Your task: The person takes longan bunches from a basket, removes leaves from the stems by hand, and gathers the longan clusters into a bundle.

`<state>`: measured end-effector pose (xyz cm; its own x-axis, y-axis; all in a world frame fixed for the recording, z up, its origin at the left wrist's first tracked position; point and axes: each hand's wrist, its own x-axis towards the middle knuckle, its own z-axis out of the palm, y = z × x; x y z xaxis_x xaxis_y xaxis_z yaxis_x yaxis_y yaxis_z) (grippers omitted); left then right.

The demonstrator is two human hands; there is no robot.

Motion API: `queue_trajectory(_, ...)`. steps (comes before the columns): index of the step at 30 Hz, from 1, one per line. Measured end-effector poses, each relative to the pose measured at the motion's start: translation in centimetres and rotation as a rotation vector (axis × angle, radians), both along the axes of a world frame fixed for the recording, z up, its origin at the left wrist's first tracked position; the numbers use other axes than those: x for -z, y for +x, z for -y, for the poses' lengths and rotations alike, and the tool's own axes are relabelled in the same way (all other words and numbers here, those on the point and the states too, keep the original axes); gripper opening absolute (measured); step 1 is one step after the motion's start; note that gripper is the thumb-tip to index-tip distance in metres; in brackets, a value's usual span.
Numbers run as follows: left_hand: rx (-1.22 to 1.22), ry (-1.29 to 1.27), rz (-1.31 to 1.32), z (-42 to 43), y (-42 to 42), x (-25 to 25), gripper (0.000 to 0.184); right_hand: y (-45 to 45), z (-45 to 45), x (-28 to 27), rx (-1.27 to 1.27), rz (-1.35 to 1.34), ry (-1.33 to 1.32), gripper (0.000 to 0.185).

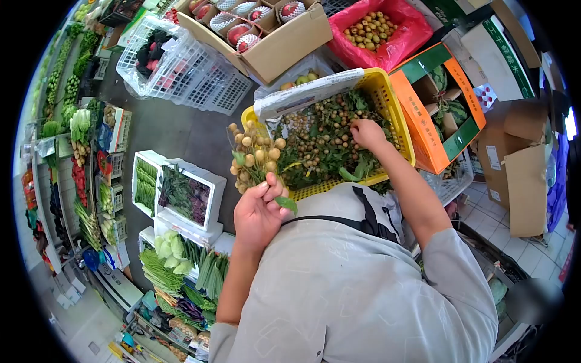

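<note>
My left hand [259, 212] is closed round the stems of a bunch of longans [261, 154], brown round fruit held up at the near left corner of a yellow plastic basket [400, 130]. One green leaf [287, 204] hangs by its fingers. Inside the basket lie many more longans [316, 136] among twigs and leaves. My right hand [368, 134] reaches over the basket's right part, fingers curled together down at the fruit; what they pinch is hidden. A folded newspaper [308, 94] lies along the basket's far rim.
Behind the basket stand a cardboard box [287, 45] of net-wrapped fruit, a white crate [209, 78] and a pink bag [417, 30] of small brown fruit. An orange box [417, 124] with watermelons adjoins its right side. White foam boxes [216, 187] of vegetables are at left.
</note>
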<state>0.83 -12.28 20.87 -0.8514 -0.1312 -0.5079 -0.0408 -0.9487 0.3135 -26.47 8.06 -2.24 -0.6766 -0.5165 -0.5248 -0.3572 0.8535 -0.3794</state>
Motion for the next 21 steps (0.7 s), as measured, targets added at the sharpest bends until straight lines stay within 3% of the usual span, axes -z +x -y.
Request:
queue_trajectory(2, 0.015, -0.042, 0.017, -0.1, -0.4, -0.1, 0.016, 0.7, 0.9, -0.3, -0.012, -0.053, -0.033, 0.031)
queue_trajectory(4, 0.062, -0.065, 0.031, -0.3, -0.9, -0.1, 0.016, 1.8, 2.4, -3.0, -0.119, 0.027, 0.247, 0.043)
queue_trajectory(7, 0.07, -0.055, -0.007, -0.4, -1.2, 0.0, 0.02, 2.8, 2.2, -0.7, -0.032, 0.049, 0.241, 0.05)
queue_trajectory(9, 0.084, -0.049, -0.004, -0.3, -1.1, 0.0, 0.021, 3.0, 1.3, -0.9, -0.002, 0.027, 0.156, 0.044)
queue_trajectory(11, 0.095, -0.038, -0.001, -0.2, -0.9, 0.1, 0.022, 2.9, 0.7, -3.5, 0.216, 0.347, -0.036, 0.037)
queue_trajectory(12, 0.09, -0.043, 0.006, -0.2, -0.9, 0.3, 0.021, 3.2, 0.0, -3.2, 0.214, 0.347, -0.033, 0.037)
queue_trajectory(14, 0.084, -0.047, 0.013, -0.2, -0.8, 0.5, 0.021, 3.8, -1.6, -2.5, 0.298, 0.498, -0.348, 0.031)
queue_trajectory(17, 0.082, -0.058, 0.006, -0.2, -0.9, 0.6, 0.02, 4.4, -2.7, -3.4, 0.486, 0.704, -0.329, 0.029)
queue_trajectory(21, 0.099, -0.05, 0.022, -0.3, -1.0, 0.6, 0.02, 4.7, -3.5, -4.3, 0.43, 0.761, -0.301, 0.036)
